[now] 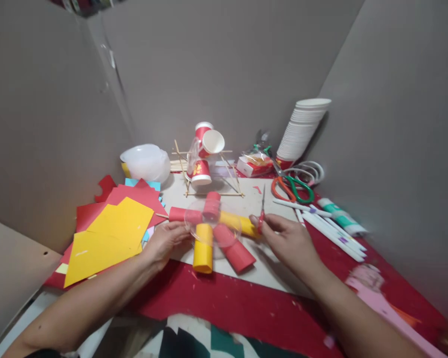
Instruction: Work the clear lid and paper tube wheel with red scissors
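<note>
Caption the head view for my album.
Left hand beside a wheel of red and yellow tubes, right hand holding a red-handled tool.

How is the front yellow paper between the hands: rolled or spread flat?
Rolled: the yellow paper forms a tube with rounded sides, unlike the flat yellow sheets at left.

The desk (224, 293) has a red covering. A pale board (248, 204) lies centrally on this covering. Overlapping yellow sheets (104, 248) and red sheets (134, 194) are stacked on the left side. A leaning stack of white paper cups (304, 127) stands at the right rear. White tubes (336, 236) lie on the right, beside a green-and-white roll (341, 216).
</note>
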A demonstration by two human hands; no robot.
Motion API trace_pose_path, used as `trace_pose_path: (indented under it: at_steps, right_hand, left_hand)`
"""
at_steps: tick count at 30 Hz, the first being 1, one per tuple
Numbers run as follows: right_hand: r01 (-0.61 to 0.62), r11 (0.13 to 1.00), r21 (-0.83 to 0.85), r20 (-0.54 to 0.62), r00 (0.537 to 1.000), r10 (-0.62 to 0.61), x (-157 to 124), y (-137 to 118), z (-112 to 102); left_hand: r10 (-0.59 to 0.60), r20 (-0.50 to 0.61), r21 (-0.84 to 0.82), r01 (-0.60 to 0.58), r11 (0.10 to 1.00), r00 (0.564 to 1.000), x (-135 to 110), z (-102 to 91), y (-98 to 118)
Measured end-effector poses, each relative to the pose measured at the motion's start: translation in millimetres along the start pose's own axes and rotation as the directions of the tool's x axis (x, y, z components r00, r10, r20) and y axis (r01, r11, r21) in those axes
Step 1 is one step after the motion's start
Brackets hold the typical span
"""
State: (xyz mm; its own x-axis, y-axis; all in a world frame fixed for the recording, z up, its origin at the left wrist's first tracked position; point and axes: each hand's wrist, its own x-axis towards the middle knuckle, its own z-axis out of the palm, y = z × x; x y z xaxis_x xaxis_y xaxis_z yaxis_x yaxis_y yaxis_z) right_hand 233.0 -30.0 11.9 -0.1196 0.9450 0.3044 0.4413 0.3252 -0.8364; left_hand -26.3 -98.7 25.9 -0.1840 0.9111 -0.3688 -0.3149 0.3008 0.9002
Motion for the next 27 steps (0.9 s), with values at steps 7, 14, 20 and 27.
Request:
trace_pose_path:
  at_steps: [7, 14, 20, 27]
  right_hand:
    - [-0.087, 0.996, -0.003, 0.102, 0.991, 0.087, 0.6, 5.3, 4.5]
    - [-0.059, 0.998, 0.01, 0.097, 0.994, 0.058, -2.8, 0.6, 6.0]
    - [-0.034, 0.998, 0.043, 0.086, 0.996, 0.031, -6.1, -1.0, 1.8]
    - [-0.188, 0.982, 0.013, -0.107, 0.976, 0.188, -13.6, -9.4, -9.1]
  left_hand:
    - [-0.071, -0.014, -0.022, 0.071, 0.997, 0.997, 5.2, 9.0, 7.2]
    - [-0.021, -0.026, -0.008, 0.02, 1.0, 0.999, 10.3, 15.4, 9.2]
    - [0.004, -0.027, 0.014, -0.003, 1.0, 1.0, 8.6, 23.4, 6.7]
    - [0.122, -0.086, 0.036, -0.119, 0.992, 0.989, -11.9, 22.7, 18.2]
